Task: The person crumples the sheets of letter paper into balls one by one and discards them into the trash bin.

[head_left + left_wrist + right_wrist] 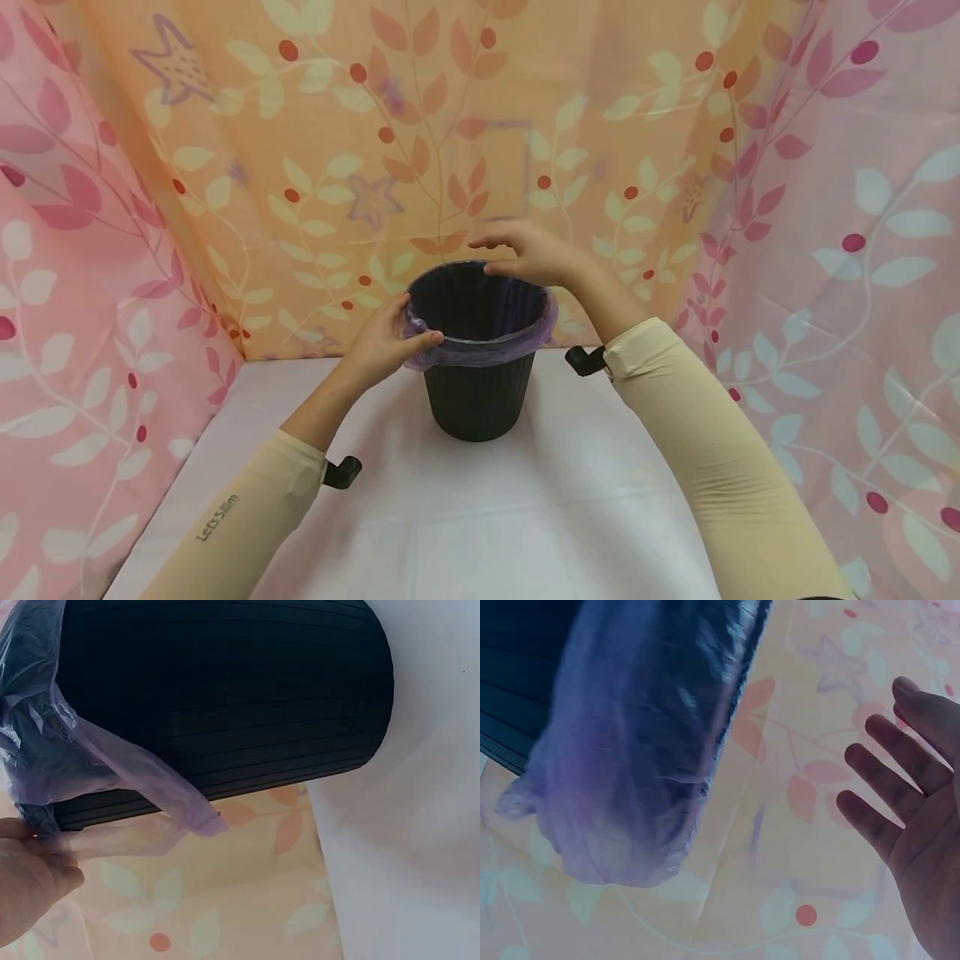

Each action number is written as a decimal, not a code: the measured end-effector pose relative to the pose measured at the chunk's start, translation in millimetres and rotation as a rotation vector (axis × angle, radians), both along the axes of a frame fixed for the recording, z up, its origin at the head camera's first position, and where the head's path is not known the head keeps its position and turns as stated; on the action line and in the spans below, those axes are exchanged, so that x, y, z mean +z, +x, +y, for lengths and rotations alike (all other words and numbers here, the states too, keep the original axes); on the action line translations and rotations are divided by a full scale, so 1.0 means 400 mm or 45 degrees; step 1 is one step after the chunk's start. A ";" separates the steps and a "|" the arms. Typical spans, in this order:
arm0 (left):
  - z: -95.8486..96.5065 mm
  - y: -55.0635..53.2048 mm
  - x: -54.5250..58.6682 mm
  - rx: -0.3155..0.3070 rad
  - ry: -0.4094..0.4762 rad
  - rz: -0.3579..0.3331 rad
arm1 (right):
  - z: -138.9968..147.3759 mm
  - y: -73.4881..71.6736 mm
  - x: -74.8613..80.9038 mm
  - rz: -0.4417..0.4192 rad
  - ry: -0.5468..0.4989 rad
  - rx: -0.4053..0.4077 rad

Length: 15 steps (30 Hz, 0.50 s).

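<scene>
A black ribbed trash can (477,400) stands upright in the middle of the head view, lined with a thin purple trash bag (491,354). The bag is folded over the rim and hangs loosely down the outside, as both wrist views show. My left hand (384,342) holds the bag at the left side of the rim, thumb toward the front. In the left wrist view, fingers (37,870) are at the bag's edge, partly cut off by the frame. Above the rim's right rear, my right hand (536,254) is held with fingers extended, apart from the bag and holding nothing.
The can stands on a white-covered tabletop (480,517). Printed curtains enclose it: an orange one (465,125) close behind, and pink ones (82,292) along both sides. Each forearm has a sleeve (255,508) and a small black wrist-mounted device (343,472).
</scene>
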<state>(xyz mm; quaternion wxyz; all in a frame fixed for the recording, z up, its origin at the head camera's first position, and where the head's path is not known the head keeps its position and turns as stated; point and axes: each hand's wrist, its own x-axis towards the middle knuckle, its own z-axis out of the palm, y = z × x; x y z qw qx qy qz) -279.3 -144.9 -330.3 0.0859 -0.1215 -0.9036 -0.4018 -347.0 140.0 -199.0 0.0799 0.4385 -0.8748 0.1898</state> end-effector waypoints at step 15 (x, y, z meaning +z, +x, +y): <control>-0.008 -0.001 0.008 -0.034 -0.070 -0.003 | 0.046 0.069 -0.083 0.222 -0.278 0.096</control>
